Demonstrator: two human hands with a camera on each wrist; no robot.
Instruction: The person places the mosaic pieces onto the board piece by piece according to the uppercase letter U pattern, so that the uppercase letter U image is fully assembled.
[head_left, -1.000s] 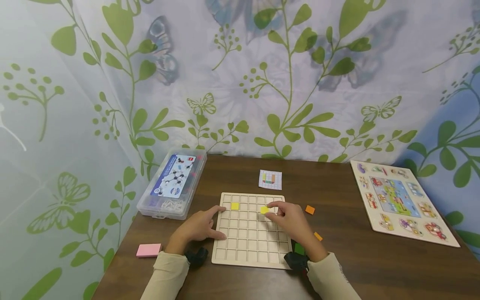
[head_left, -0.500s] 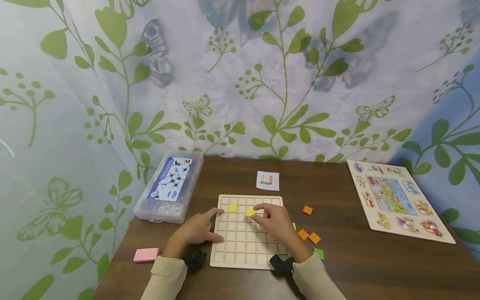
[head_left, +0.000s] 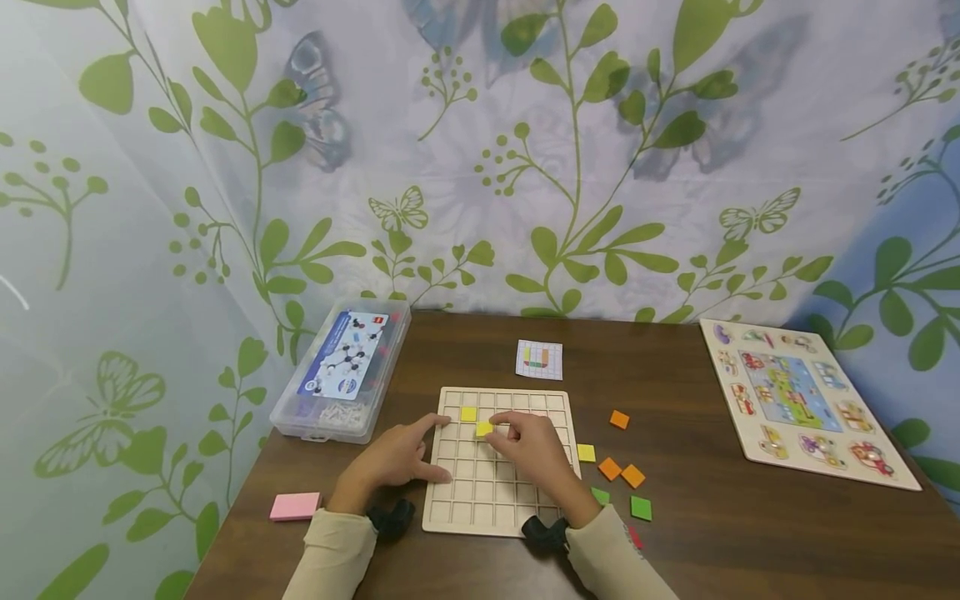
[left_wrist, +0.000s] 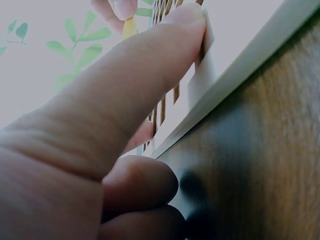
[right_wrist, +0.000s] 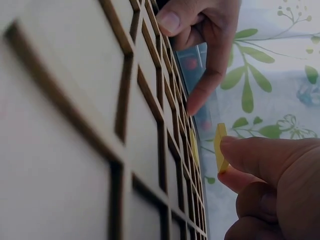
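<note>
A square wooden grid board lies on the table. My right hand pinches a yellow square tile between thumb and index finger. In the right wrist view the pinched tile is tilted and apart from the board's surface. Another yellow tile sits in a cell near the board's upper left. My left hand rests at the board's left edge, thumb and index finger extended onto it. The left wrist view has its thumb on the board's rim and other fingers curled beside the edge.
Loose orange tiles, green tiles, a yellow tile and a partly hidden red piece lie right of the board. A pattern card, plastic case, pink block and picture puzzle stand around.
My right hand has moved left over the board with the yellow tile, close to the seated one, uncovering loose tiles at right. The left hand has stayed at the board's edge.
</note>
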